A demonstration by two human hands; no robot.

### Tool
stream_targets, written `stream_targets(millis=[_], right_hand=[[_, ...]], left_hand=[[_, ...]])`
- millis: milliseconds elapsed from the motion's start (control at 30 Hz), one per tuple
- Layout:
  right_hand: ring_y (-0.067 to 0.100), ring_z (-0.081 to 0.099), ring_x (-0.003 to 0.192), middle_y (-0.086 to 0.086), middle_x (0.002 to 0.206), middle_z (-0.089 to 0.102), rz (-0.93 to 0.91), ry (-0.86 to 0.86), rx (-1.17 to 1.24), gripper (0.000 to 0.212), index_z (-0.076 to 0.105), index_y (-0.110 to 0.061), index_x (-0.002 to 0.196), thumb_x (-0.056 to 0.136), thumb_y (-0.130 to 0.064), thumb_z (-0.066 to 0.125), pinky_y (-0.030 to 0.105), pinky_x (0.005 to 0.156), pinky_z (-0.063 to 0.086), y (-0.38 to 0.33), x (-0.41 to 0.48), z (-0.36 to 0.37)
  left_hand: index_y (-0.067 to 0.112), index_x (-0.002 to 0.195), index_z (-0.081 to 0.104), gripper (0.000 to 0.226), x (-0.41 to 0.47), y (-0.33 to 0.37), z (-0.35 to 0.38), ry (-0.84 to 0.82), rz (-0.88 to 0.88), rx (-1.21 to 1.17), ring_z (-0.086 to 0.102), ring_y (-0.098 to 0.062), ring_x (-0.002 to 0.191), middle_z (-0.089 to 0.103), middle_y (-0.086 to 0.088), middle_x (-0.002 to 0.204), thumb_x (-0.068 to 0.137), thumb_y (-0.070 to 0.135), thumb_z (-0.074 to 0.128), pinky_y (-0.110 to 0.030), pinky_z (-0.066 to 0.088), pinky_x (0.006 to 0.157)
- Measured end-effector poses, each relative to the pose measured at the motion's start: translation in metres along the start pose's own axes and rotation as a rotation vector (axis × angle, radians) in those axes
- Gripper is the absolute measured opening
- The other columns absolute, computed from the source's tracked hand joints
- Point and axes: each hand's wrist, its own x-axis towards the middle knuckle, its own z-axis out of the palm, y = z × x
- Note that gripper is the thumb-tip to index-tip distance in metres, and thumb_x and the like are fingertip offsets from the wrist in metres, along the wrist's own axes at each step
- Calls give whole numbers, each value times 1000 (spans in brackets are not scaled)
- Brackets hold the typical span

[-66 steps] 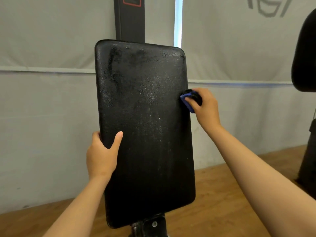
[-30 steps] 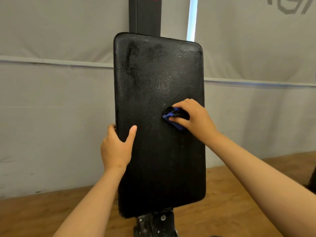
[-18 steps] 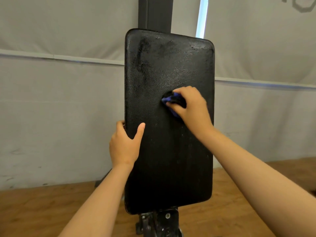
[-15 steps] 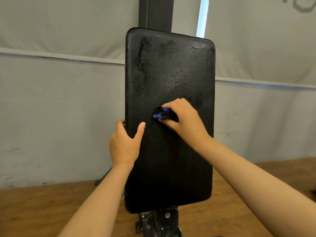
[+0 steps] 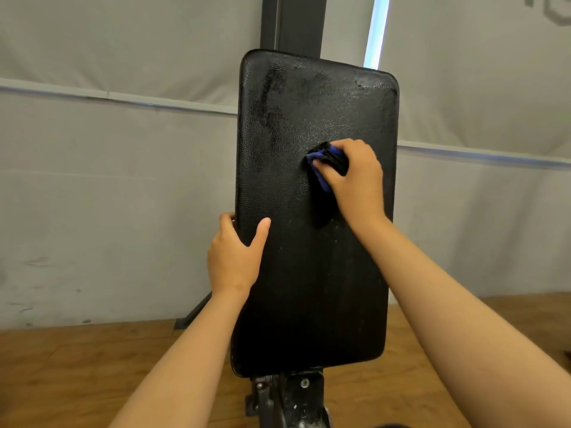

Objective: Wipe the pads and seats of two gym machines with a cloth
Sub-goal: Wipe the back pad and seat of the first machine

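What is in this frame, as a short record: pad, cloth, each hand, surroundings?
pad: black, upright, in front of a dark post
cloth: blue and black, bunched, against the pad's front, above the middle, right of centre
right hand: holds the cloth on the pad
left hand: grips the pad's left edge, thumb on the front
surroundings: grey wall, wooden floor

Worn on the head; looks forward and a little down, wide-angle. Faces the upright black pad (image 5: 309, 288) almost square-on and from close by, near enough for both forearms to reach in from the bottom edge: left hand (image 5: 233, 261) gripping the pad's left edge, right hand (image 5: 358, 180) holding a cloth (image 5: 324, 163) on its face. Centres the pad; takes in the dark post (image 5: 293, 23) above, grey wall (image 5: 108, 196) behind, wooden floor (image 5: 77, 366) below.
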Motion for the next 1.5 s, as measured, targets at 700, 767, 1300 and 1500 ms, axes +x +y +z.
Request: stream_targets(millis=[700, 767, 1300, 1500], right_hand=[[21, 53, 93, 3, 92, 59, -110, -136, 48, 26, 67, -9, 98, 79, -25, 74, 20, 77, 34, -44, -10, 23], [21, 54, 92, 5, 92, 61, -123, -162, 71, 26, 67, -9, 97, 78, -24, 75, 22, 77, 36, -48, -20, 27], [18, 54, 92, 3, 92, 61, -82, -156, 158, 24, 70, -12, 95, 77, -27, 77, 19, 77, 36, -80, -4, 49], [17, 51, 90, 2, 88, 60, -138, -252, 166, 27, 70, -12, 92, 75, -31, 78, 22, 75, 37, -82, -28, 52]], left_hand=[[18, 125, 50, 82, -43, -32, 1, -13, -61, 3, 63, -16, 93, 65, 1, 107, 77, 79, 24, -41, 58, 77], [18, 124, 50, 83, -43, -32, 1, -16, -62, -4, 64, -16, 93, 65, 1, 107, 76, 81, 23, -41, 57, 76], [21, 124, 49, 81, -43, -39, 4, -4, -52, -4, 64, -18, 95, 66, 0, 109, 78, 80, 21, -42, 57, 77], [19, 124, 50, 77, -41, -34, 2, 4, -53, -14, 64, -20, 95, 66, -1, 110, 78, 76, 24, -41, 56, 76]])
